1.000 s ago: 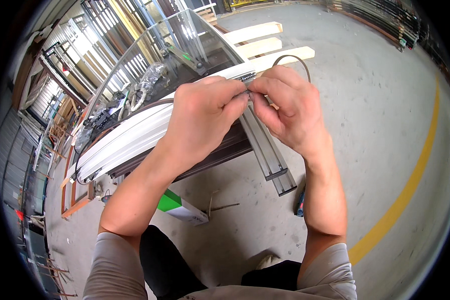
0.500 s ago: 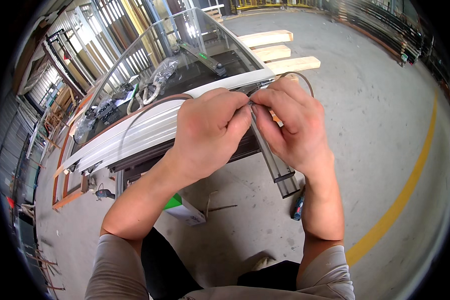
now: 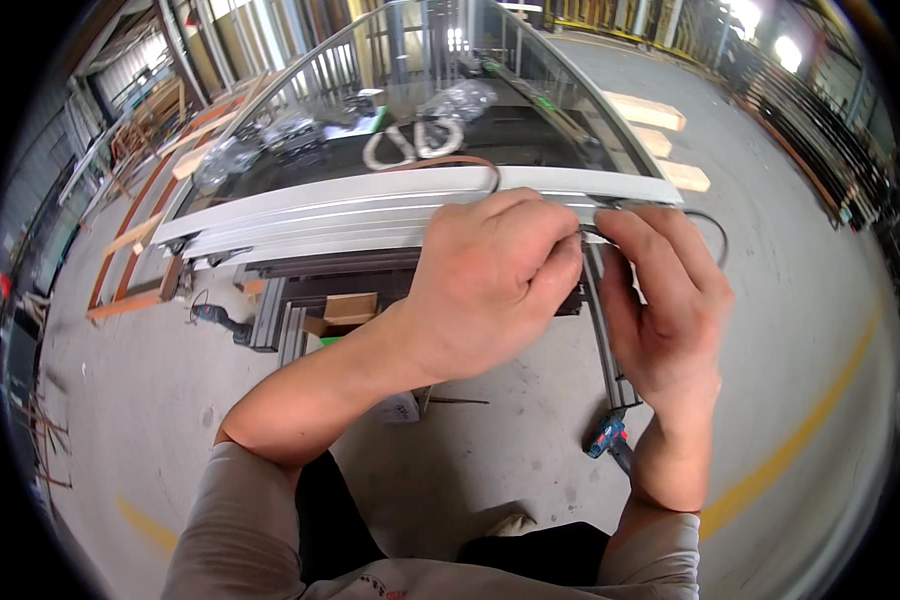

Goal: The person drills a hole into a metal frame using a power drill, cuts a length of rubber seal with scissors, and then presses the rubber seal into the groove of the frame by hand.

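Note:
A thin dark flexible strip [image 3: 591, 233] runs between the fingertips of both hands, above the white metal profile of a glazed frame [image 3: 345, 205]. My left hand [image 3: 495, 285] is closed with its thumb and forefinger pinched on the strip. My right hand [image 3: 670, 305], just to the right, has its thumb and forefinger around the strip's other visible part. A brown length of cord [image 3: 485, 163] loops up behind my left hand, and a dark loop [image 3: 715, 228] curves out past my right hand. Whether these join the strip is hidden by my fingers.
Clear plastic bags [image 3: 460, 100] and a white looped cord [image 3: 440, 140] lie on the glass. Below stand a cardboard box [image 3: 350, 308] and metal supports [image 3: 270, 320]. A blue power tool [image 3: 607, 437] is at lower right, another tool [image 3: 220, 318] at left. Timber beams [image 3: 645, 110] jut out rightward.
My view has swung so the frame appears farther right and more level. My hands have moved right in view and drawn slightly apart, with the strip now showing between them.

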